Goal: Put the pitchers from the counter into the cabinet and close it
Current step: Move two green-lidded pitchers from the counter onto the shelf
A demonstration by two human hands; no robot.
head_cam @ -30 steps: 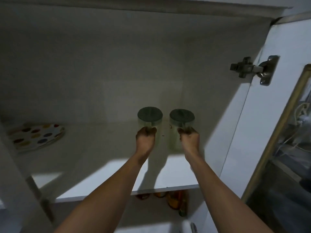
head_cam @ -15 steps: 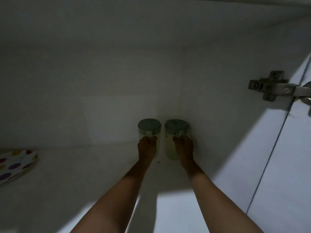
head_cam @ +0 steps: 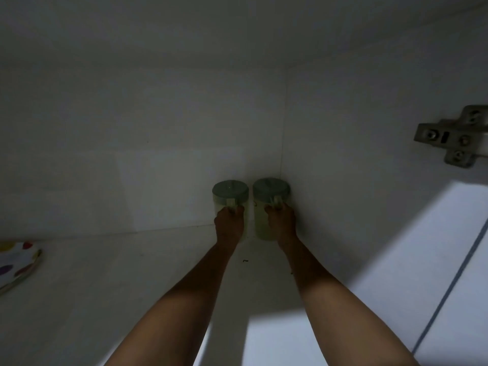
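Note:
Two pale translucent pitchers with grey-green lids stand side by side deep in the cabinet's back right corner. My left hand [head_cam: 228, 223] is closed around the handle of the left pitcher [head_cam: 230, 190]. My right hand [head_cam: 281, 220] grips the handle of the right pitcher [head_cam: 271, 187], which sits against the right side wall. Both pitchers are upright and appear to rest on the white shelf [head_cam: 118, 286]. The hands hide the pitchers' lower fronts.
A plate with coloured dots [head_cam: 15, 262] lies at the shelf's left edge. A metal door hinge [head_cam: 454, 138] is fixed to the right side wall. The open door's edge [head_cam: 449, 294] shows at lower right.
Both hands have pushed the pitchers further back into the corner, and the right pitcher has closed up against the side wall. My view has moved deeper into the cabinet.

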